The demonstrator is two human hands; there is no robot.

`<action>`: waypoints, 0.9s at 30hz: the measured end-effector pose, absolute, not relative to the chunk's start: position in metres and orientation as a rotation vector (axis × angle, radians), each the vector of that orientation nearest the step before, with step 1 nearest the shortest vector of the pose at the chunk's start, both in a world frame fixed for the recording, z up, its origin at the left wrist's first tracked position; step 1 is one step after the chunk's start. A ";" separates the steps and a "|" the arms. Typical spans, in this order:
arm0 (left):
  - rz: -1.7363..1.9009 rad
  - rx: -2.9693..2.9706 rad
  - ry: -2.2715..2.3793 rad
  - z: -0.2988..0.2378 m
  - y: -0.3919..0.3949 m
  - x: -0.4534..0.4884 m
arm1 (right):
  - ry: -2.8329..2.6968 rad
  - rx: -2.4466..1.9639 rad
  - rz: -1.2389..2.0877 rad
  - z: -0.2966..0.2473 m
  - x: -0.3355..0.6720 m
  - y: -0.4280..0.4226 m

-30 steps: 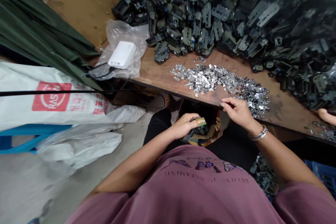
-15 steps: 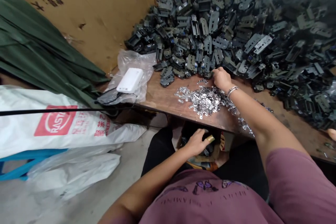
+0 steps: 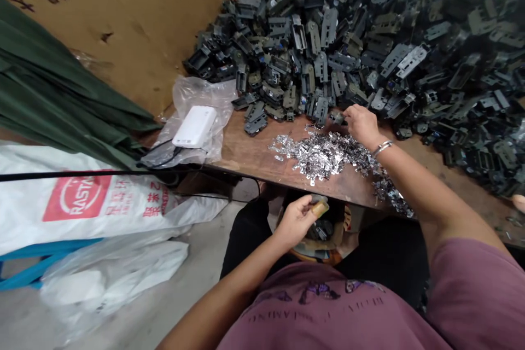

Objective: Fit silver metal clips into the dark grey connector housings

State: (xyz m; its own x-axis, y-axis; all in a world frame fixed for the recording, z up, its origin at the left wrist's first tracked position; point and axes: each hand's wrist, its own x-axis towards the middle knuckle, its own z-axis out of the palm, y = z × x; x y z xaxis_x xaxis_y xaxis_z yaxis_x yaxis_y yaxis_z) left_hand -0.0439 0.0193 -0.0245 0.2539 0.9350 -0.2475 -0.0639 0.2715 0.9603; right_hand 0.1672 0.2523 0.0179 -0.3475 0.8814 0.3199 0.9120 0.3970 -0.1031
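My right hand (image 3: 360, 123) reaches across the wooden bench (image 3: 250, 153) and is closed on a small dark plastic part (image 3: 337, 116) at the near edge of a big heap of dark plastic parts (image 3: 369, 38). A scatter of small shiny metal clips (image 3: 324, 154) lies just in front of that hand. My left hand (image 3: 297, 220) hovers below the bench edge over my lap, fingers curled, with a taped thumb (image 3: 320, 208); what it holds, if anything, I cannot make out. Beneath it sits a container of dark parts (image 3: 322, 232).
A white box-shaped device (image 3: 194, 126) lies on a clear plastic bag (image 3: 197, 95) at the bench's left end, cables running off it. Cardboard (image 3: 123, 11) and green fabric (image 3: 53, 98) stand at left. A white printed sack (image 3: 82, 202) and a blue stool (image 3: 24, 276) are on the floor. Another person's fingertip (image 3: 519, 202) shows at right.
My right hand went from the clips at the bench edge out to the heap and has drawn back slightly with a dark part. My left hand dipped toward the container, then rose a little.
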 end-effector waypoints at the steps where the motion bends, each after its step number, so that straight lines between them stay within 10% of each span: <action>1: 0.932 1.024 1.090 -0.022 0.021 -0.043 | -2.265 -1.536 -0.043 0.022 0.169 0.233; 10: 0.924 0.923 0.986 -0.016 0.022 -0.023 | -2.235 -1.112 0.789 0.017 0.163 0.045; 18: 0.997 0.776 1.017 -0.019 0.010 -0.008 | -2.318 -1.894 0.129 0.001 0.232 0.094; 27: 1.014 0.556 1.052 -0.016 0.005 -0.019 | -2.426 -1.939 0.118 -0.005 0.220 0.099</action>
